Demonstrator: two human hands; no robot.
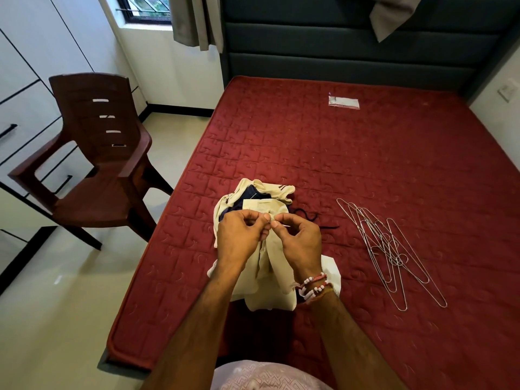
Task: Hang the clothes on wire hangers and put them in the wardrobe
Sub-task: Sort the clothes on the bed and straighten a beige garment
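A cream shirt (261,274) hangs from both my hands above the near part of the red mattress (365,170). My left hand (242,235) and my right hand (298,240) pinch its front edge close together, about where a button sits. Behind them lies a small pile of clothes (261,195), cream and dark blue, with a dark cord trailing to the right. Several wire hangers (391,249) lie in a loose heap on the mattress to the right of my right hand. The white wardrobe (25,80) fills the left edge, its doors closed.
A brown plastic chair (95,164) stands between the wardrobe and the bed. A small white packet (343,102) lies far up the mattress near the dark padded headboard (351,52). A grey curtain (197,21) hangs by the window.
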